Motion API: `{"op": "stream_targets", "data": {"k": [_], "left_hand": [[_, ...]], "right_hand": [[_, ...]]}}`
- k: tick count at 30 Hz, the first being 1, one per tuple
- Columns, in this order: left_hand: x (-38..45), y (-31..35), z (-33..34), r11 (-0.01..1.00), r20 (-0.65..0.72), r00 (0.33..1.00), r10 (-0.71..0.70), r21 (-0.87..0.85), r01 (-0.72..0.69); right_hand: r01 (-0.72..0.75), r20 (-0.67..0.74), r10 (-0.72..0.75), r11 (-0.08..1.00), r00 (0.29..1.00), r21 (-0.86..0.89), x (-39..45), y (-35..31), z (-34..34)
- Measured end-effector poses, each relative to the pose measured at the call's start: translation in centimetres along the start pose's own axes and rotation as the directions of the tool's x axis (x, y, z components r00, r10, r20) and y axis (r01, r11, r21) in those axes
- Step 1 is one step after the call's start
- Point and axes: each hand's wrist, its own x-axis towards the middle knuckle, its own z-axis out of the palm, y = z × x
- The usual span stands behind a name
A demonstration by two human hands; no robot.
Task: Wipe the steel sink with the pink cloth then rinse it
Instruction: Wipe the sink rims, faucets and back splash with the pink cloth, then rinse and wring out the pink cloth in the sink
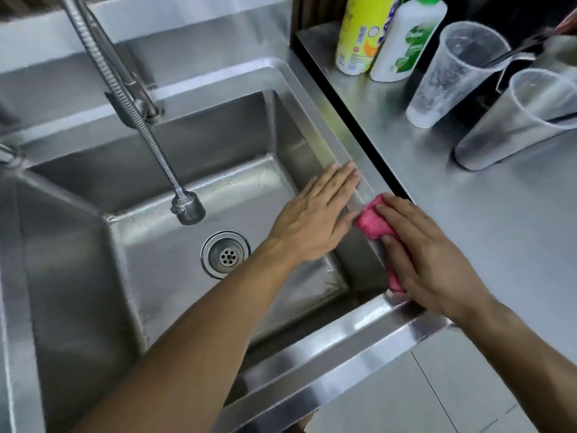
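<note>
One pink cloth (373, 218) lies on the steel sink (218, 145)'s right rim near the front corner, pressed under the flat, straight-fingered right hand (431, 254). The left hand (315, 210), fingers straight and together, rests on that rim just beside it. Two plastic cups (456, 73) and three bottles (406, 42) stand well apart on the steel counter (499, 229).

Both bare forearms reach in from the near edge; left hand (315, 214) flat, fingers straight and together; right hand (427, 254) palm-down, fingers spread, just right of it.
</note>
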Motion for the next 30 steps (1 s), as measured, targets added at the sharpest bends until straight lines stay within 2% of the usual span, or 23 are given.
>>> {"op": "stream_targets", "data": {"k": [4, 7, 9, 12, 14, 16, 18, 19, 21, 23, 26, 30], "left_hand": [[-3.3, -2.3, -1.9, 0.995, -0.017, 0.996, -0.085, -0.057, 0.084], [-8.5, -5.0, -3.7, 0.940, -0.086, 0.952, -0.294, -0.208, 0.271], [-13.0, -6.7, -4.4, 0.872, -0.097, 0.892, -0.441, -0.280, 0.401], [-18.6, -9.6, -5.2, 0.747, -0.121, 0.760, -0.638, -0.334, 0.574], [-19.9, -11.9, -6.0, 0.681, -0.192, 0.671, -0.716, -0.403, 0.612], [-19.0, -14.3, -7.2, 0.698, -0.307, 0.635, -0.709, -0.429, 0.573], [-16.8, -16.5, -9.0, 0.779, -0.405, 0.666, -0.627, -0.343, 0.525], [-15.6, -17.5, -9.8, 0.820, -0.425, 0.704, -0.570, -0.238, 0.520], [-13.8, -19.1, -10.9, 0.862, -0.378, 0.801, -0.465, 0.010, 0.506], [-12.5, -19.9, -11.1, 0.861, -0.304, 0.854, -0.423, 0.159, 0.483], [-11.8, -21.0, -10.7, 0.818, -0.238, 0.871, -0.429, 0.306, 0.487], [-11.7, -21.4, -9.8, 0.715, -0.262, 0.843, -0.471, 0.446, 0.538]], "right_hand": [[-0.022, 0.014, 0.021, 0.996, 1.000, 0.082, 6.0, -2.6, -0.4], [0.057, 0.026, -0.062, 0.988, 0.998, 0.144, 8.6, -5.5, 0.5], [0.121, 0.080, -0.137, 0.975, 0.987, 0.186, 9.7, -7.7, 1.5], [0.187, 0.162, -0.225, 0.957, 0.961, 0.221, 10.9, -10.4, 3.4], [0.246, 0.215, -0.291, 0.946, 0.932, 0.212, 11.4, -11.6, 4.7], [0.292, 0.265, -0.341, 0.934, 0.902, 0.206, 11.8, -12.4, 6.1], [0.302, 0.290, -0.357, 0.928, 0.888, 0.216, 12.2, -12.8, 7.2], [0.297, 0.297, -0.355, 0.928, 0.886, 0.223, 12.4, -12.9, 7.7], [0.292, 0.307, -0.356, 0.927, 0.883, 0.234, 12.8, -12.9, 8.4], [0.295, 0.325, -0.366, 0.923, 0.872, 0.247, 13.4, -12.9, 8.9], [0.324, 0.372, -0.405, 0.909, 0.835, 0.262, 14.7, -13.0, 9.5], [0.369, 0.455, -0.481, 0.874, 0.749, 0.317, 16.1, -13.0, 10.4]]}}
